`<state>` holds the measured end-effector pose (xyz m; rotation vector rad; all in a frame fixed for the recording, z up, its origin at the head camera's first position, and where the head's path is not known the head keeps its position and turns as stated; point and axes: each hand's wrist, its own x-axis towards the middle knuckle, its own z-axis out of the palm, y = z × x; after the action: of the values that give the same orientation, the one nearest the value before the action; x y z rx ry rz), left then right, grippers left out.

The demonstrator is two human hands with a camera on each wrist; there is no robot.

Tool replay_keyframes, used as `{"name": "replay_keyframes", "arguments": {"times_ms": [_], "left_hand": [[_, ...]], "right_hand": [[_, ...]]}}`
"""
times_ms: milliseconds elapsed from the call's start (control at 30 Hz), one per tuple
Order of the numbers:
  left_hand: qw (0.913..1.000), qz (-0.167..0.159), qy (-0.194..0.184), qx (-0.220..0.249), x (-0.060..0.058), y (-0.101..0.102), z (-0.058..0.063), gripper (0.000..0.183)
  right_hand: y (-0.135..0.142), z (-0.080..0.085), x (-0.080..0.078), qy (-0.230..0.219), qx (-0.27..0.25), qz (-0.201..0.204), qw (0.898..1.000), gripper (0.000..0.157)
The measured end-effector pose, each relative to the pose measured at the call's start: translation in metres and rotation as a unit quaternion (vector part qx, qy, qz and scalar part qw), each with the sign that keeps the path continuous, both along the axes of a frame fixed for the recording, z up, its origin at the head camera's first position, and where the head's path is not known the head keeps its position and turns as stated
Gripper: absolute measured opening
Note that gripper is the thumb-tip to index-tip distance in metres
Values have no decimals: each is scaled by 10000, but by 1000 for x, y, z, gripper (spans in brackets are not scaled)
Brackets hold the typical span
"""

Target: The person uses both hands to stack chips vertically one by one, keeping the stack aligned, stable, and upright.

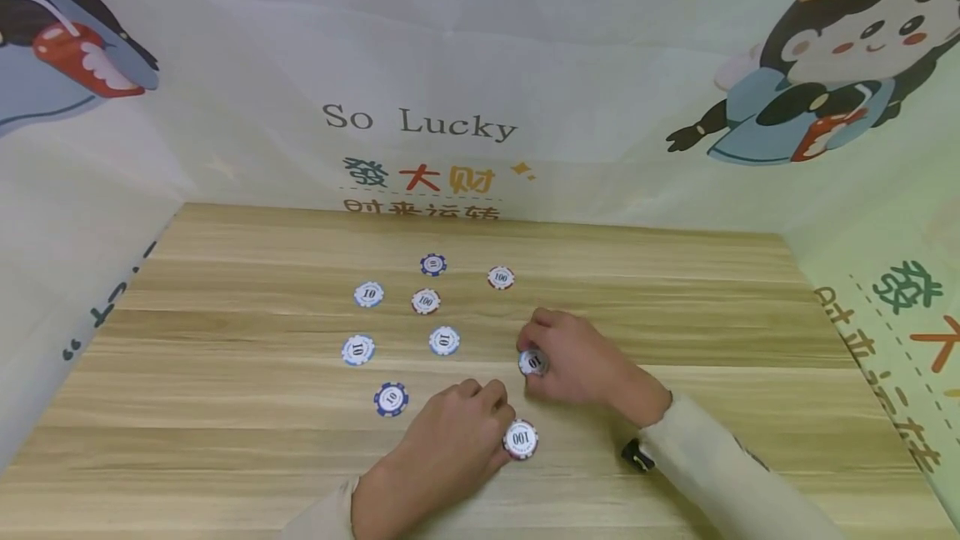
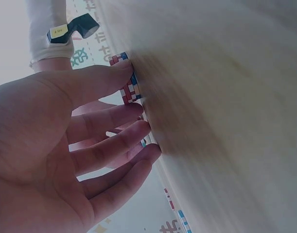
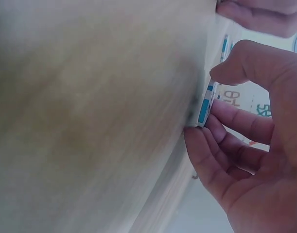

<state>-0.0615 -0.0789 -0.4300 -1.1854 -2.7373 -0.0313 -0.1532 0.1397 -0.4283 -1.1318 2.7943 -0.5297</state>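
A broad stretch of bare desk lies on the left, so the loose chips stand well apart from its left edge. First come two light-blue 10 chips, then a dark-blue 10 chip just beside the left forearm, a red-edged 100 chip, another dark-blue one nearest the far edge, and a third light-blue one. All lie flat with gaps between, leaving room for fingertips.

The left hand has its grip clamped on a small stack, a 100 face on top and a blue-edged layer beneath; the exact count cannot be told. Beyond it, near the far side, lies one more 100 chip.

The right hand pinches a light-blue chip by its rim, low over the desk. The step looks like gathering chips; stacking would call for a short move towards the left hand, over the narrow gap. More bare wood opens rightward.
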Motion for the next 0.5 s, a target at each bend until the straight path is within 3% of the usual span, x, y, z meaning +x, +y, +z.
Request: {"name": "replay_keyframes", "arguments": {"times_ms": [500], "left_hand": [[9998, -55, 176, 28, 0, -1, -1, 35]], "right_hand": [[4, 1, 21, -166, -166, 187, 9995, 34]]}}
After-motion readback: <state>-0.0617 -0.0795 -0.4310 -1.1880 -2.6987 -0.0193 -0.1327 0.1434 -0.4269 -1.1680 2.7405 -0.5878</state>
